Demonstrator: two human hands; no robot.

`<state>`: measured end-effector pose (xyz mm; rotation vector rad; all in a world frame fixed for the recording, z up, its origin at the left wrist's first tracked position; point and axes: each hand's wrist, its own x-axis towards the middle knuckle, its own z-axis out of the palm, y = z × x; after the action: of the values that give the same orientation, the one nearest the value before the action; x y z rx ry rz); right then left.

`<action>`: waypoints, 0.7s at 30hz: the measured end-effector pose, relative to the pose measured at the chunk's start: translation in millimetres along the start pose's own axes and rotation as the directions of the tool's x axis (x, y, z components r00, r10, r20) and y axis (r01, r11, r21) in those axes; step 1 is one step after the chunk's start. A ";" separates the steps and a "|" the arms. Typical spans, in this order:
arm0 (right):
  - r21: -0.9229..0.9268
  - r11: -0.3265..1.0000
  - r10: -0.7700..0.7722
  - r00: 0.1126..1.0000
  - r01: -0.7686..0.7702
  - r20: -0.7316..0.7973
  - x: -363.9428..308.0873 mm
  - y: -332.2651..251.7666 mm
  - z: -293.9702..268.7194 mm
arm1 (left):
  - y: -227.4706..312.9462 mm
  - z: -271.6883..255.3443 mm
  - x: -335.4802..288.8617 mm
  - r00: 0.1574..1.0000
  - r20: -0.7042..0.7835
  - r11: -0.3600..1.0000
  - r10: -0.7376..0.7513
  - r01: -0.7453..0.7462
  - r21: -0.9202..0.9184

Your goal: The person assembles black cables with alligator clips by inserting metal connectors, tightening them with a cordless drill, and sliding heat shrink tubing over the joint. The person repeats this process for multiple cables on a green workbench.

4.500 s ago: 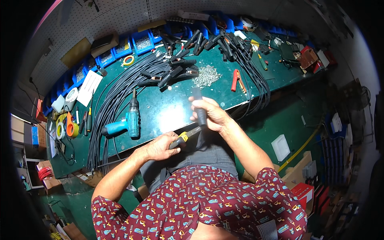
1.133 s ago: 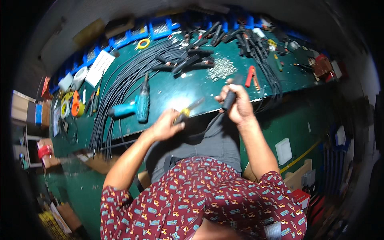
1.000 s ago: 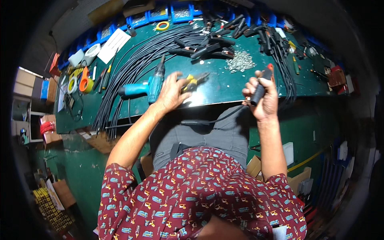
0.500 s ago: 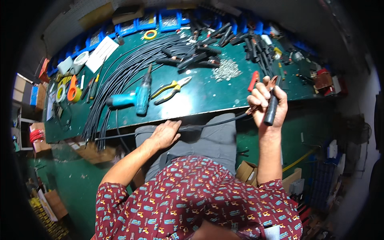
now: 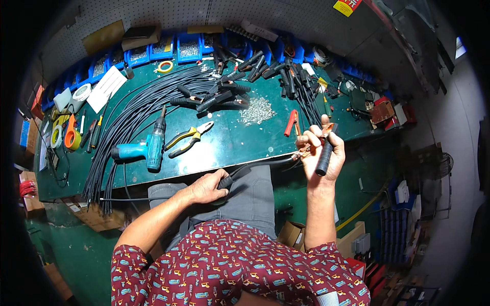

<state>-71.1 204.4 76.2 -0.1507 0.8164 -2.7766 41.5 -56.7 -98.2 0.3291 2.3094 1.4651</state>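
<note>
While a person in a patterned red shirt sits at a green workbench (image 5: 229, 148), the left hand (image 5: 206, 187) closes around a black cable (image 5: 255, 166) at the lap, and the right hand (image 5: 319, 153) grips a black-handled clamp (image 5: 324, 153) on the cable's far end, just off the bench edge. Farther on lie a teal drill (image 5: 140, 150), yellow pliers (image 5: 189, 138), a bundle of black cables (image 5: 138, 112), loose clamps (image 5: 219, 94) and a pile of small metal parts (image 5: 256, 109). Blue bins (image 5: 189, 48) line a pegboard wall (image 5: 214, 10); cardboard boxes (image 5: 293, 235) sit on the green floor.

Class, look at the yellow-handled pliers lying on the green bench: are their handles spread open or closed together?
Spread open. The pliers lie flat on the bench beside the teal drill, their two handles splayed apart.
</note>
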 end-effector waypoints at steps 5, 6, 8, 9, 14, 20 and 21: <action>-0.156 0.988 -0.005 0.998 -0.004 -0.055 -0.8 11.7 -8.1 | 42.5 0.0 13.6 0.992 -0.040 0.910 0.123 -0.129 -0.394; -0.140 0.990 0.012 1.000 -0.013 -0.010 1.0 16.3 -17.4 | 56.4 -2.1 15.0 0.984 -0.063 0.901 0.166 -0.178 -0.395; -0.172 0.985 0.016 0.997 -0.027 -0.069 2.9 17.9 -31.7 | 81.9 -12.1 13.4 0.984 -0.051 0.935 0.173 -0.181 -0.304; -0.148 0.988 0.027 0.997 -0.037 -0.071 4.7 20.6 -36.3 | 88.2 -14.4 12.6 0.984 -0.053 0.950 0.173 -0.180 -0.255; -0.357 0.930 -0.079 0.997 0.082 0.024 -1.2 37.8 -30.5 | 110.1 -11.5 17.1 0.953 -0.169 0.951 0.251 -0.275 -0.139; -0.556 0.823 -0.125 0.992 0.118 0.026 -5.0 52.1 -18.0 | 116.2 -8.3 30.5 0.938 -0.239 0.956 0.252 -0.280 -0.091; -0.589 0.796 -0.153 0.988 0.141 0.029 -3.0 50.0 -20.3 | 115.5 -7.6 31.3 0.927 -0.256 0.949 0.274 -0.303 -0.083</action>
<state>-61.4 175.0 31.8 -0.3063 1.7255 -2.5531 9.2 -1.2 3.0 0.4994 2.4236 1.8750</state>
